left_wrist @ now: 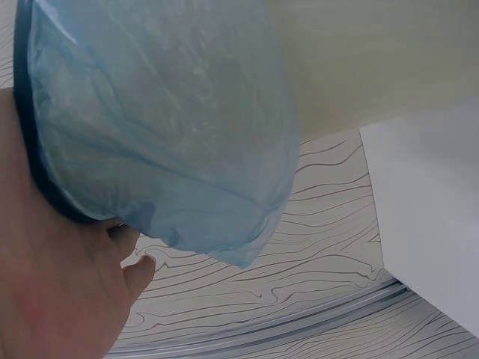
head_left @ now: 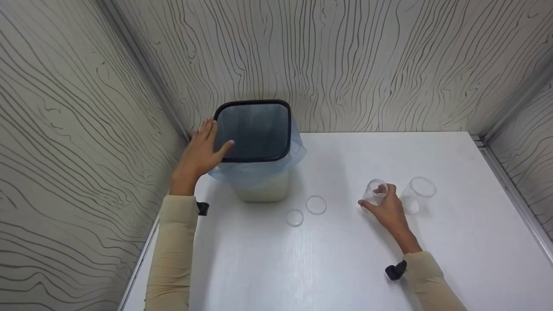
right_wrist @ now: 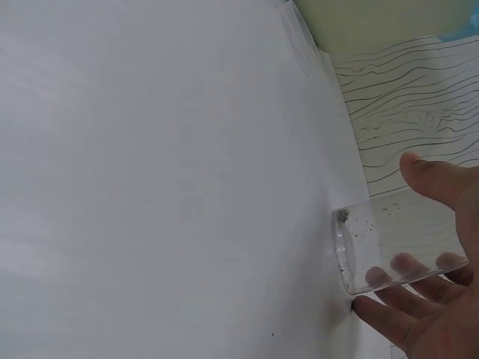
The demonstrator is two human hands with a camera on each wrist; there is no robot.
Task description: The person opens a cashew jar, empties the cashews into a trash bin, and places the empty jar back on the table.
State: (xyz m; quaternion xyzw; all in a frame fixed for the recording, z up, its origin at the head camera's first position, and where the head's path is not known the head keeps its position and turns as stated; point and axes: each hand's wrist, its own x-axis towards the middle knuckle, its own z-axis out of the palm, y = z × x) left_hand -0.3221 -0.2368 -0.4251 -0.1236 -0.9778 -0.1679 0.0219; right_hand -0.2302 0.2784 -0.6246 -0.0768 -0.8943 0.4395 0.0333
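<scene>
My left hand (head_left: 201, 149) rests on the left rim of a bin (head_left: 263, 190) with a black rim and a blue liner bag (left_wrist: 187, 149), its fingers straight and thumb over the opening. Around a small clear plastic cup (head_left: 370, 195) is my right hand (head_left: 387, 208), fingers along one side. In the right wrist view the thumb (right_wrist: 434, 176) stands apart from the cup wall. Dark specks show near the cup's bottom, which is at the table top. Just right of this hand stands a larger clear cup (head_left: 421, 190).
Two clear round lids (head_left: 316, 205) lie on the white table (head_left: 259, 268), in front and to the right of the bin. Wood-patterned walls (head_left: 345, 65) close off the back and both sides. Each wrist wears a small black camera.
</scene>
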